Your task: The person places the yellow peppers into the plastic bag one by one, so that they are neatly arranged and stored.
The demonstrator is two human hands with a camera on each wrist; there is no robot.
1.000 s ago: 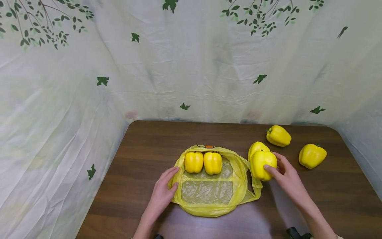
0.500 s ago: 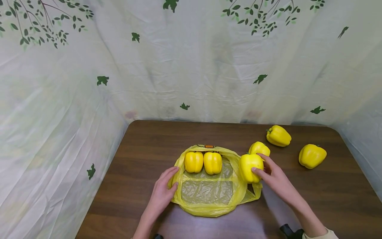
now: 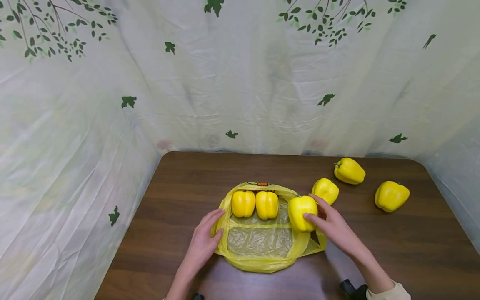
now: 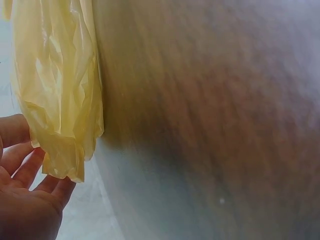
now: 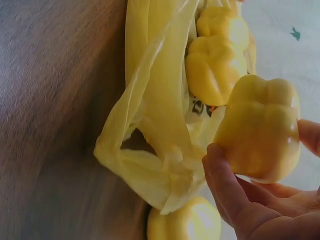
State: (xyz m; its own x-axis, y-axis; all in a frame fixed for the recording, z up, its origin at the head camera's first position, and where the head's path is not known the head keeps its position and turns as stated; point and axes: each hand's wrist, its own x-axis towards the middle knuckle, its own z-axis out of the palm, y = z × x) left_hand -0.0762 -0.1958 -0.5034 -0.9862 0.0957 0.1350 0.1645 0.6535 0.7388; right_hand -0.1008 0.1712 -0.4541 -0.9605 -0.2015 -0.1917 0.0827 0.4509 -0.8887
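A yellow plastic bag [image 3: 258, 262] lies spread with its mouth wide. Two yellow bell peppers [image 3: 243, 204] sit side by side at the back inside it. My left hand [image 3: 204, 237] holds the bag's left edge; in the left wrist view the thumb and fingers are around the thin yellow film [image 4: 62, 100]. Between the thumb and fingers of my right hand [image 3: 335, 227] is another yellow bell pepper [image 3: 301, 212], over the bag's right rim. The right wrist view shows this held pepper [image 5: 260, 130] up close, with the bag's handle loop [image 5: 125, 155] beside it.
Beyond my right hand, a yellow bell pepper [image 3: 325, 191] lies close to the bag. Two others, a back pepper [image 3: 349, 171] and a right pepper [image 3: 391, 196], lie farther off on the brown wooden table [image 3: 195, 166]. A leaf-patterned curtain [image 3: 255, 83] hangs behind the table.
My right hand has carried its bell pepper leftward, from beside the bag to over its right rim. The pepper behind it shows more fully. My left hand has stayed in place.
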